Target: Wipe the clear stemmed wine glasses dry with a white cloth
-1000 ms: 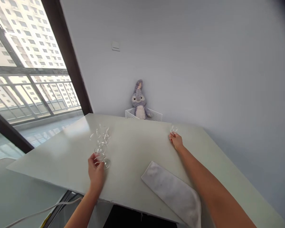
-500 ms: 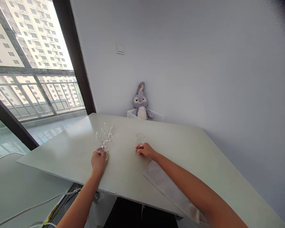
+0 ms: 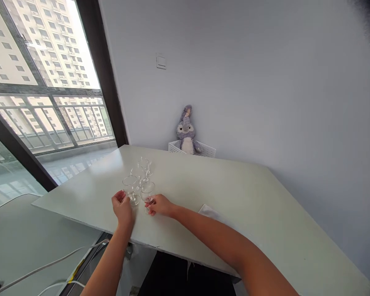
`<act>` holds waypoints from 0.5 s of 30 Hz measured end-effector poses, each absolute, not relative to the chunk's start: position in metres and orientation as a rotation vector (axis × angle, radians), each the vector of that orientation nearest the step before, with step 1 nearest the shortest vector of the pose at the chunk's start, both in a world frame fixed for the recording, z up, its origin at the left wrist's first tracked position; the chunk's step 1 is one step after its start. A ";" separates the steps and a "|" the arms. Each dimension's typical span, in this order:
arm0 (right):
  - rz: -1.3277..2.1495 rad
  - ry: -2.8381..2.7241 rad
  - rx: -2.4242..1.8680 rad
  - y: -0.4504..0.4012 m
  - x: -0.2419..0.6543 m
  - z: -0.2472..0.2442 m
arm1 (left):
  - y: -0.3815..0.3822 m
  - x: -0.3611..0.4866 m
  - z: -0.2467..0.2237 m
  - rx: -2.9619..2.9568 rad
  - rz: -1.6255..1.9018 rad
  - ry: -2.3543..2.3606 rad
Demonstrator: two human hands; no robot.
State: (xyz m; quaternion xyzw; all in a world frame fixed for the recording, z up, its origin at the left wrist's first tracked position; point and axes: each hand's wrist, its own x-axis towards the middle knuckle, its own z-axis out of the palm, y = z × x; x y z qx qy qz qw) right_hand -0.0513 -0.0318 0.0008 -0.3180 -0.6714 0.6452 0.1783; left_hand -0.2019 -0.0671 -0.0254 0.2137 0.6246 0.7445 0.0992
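My right hand [image 3: 159, 204] pinches the stem of a clear stemmed glass [image 3: 148, 187] near the table's front left, holding it upright. Close to its left stands another stemmed glass [image 3: 130, 181] with its foot on the table. Beside that glass is my left hand [image 3: 122, 207], its thumb and fingers apart and curved, with nothing visible between them. Several more clear glasses [image 3: 145, 164] stand behind these two, overlapping so their outlines are hard to separate. A folded light grey cloth [image 3: 209, 211] lies partly hidden beneath my right forearm.
The pale table [image 3: 234, 197] reaches to the wall. A grey plush rabbit [image 3: 186, 133] sits in a white perforated basket [image 3: 208, 151] behind its far edge. White cables [image 3: 64, 258] run at lower left, near a second surface [image 3: 33, 238]. A glazed window stands at left.
My right hand has carried its glass leftward, up beside the other glasses. My left hand has come off the stem of its glass and shifted slightly left. The view has turned a little.
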 end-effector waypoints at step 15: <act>0.486 -2.638 -0.850 -0.079 0.157 0.056 | -0.109 -0.192 -0.018 0.833 2.215 2.028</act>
